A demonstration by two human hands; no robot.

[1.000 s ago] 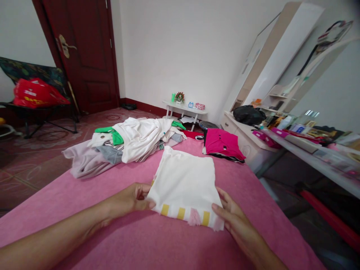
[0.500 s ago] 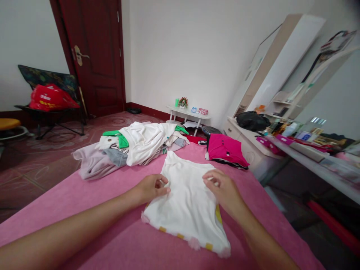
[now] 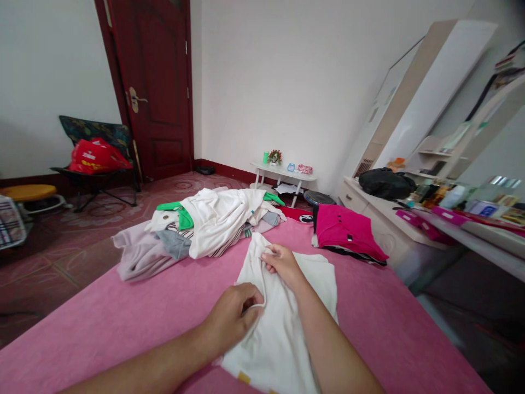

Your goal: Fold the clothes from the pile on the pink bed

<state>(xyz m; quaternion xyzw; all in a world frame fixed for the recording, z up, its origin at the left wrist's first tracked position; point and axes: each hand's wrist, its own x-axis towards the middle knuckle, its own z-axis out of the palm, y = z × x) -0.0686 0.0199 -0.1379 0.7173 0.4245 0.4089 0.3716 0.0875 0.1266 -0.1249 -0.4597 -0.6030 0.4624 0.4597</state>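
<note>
A pink bed cover [image 3: 123, 328] fills the lower part of the view, in a room with white walls and a patterned reddish floor. On the cover, near the middle and close to the person, lies a white garment [image 3: 283, 334], rumpled and partly gathered up, with a small yellow patch showing at its near edge.

The left hand [image 3: 234, 317] is closed on the garment's left edge, fingers curled in and pinching a fold of the cloth. The right hand [image 3: 283, 264] is further up, its fingers drawn together and clamped on a bunch of the fabric at the garment's far end, the forearm lying across the cloth.

Just beyond the garment, to the left, is a loose pile of clothes [image 3: 205, 224] in white, grey, pale lilac and green, spilling over the bed's far edge. To the right of the pile, a bright pink shirt [image 3: 346, 232] lies folded at the bed's far corner.

Past the bed stands a small white table [image 3: 285, 172] against the wall, carrying a few small items. On the right is a white dresser [image 3: 381, 210] with a black bag [image 3: 385, 183] on top. On the left are a dark red door [image 3: 159, 93], a folding chair [image 3: 94, 131] holding a red bag [image 3: 96, 156], and a yellow stool [image 3: 28, 192].
</note>
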